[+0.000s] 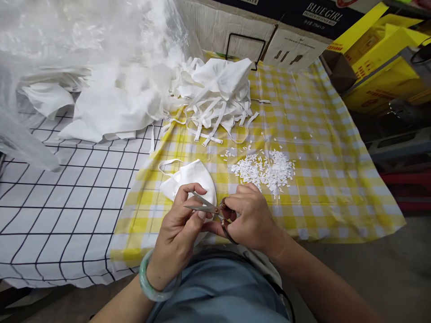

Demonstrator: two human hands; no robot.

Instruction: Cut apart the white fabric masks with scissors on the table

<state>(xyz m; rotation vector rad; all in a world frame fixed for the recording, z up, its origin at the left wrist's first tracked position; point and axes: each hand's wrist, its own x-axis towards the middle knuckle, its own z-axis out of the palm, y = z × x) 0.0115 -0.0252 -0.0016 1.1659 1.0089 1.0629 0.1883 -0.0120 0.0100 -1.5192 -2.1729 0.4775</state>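
My right hand [251, 216] is closed through the handle loops of a pair of scissors [211, 209]. The blades are apart and point left, across the fingertips of my left hand [182, 226]. That hand is curled, with thumb and fingers pinched at the near edge of a white cloth mask [198, 177]; the exact grip is partly hidden by fingers and blades. One strap loop of the mask sticks out to the far left. Just beyond my right hand lies a heap of small white cut pieces [278, 170].
A pile of white masks with dangling straps [218, 85] stands at the back. White cloth pieces [114, 105] lie under clear plastic [101, 31] at far left. Cardboard boxes [292, 47] and yellow cartons [380, 67] border the yellow checked tablecloth [330, 193]. A black wire stand [245, 36] leans there.
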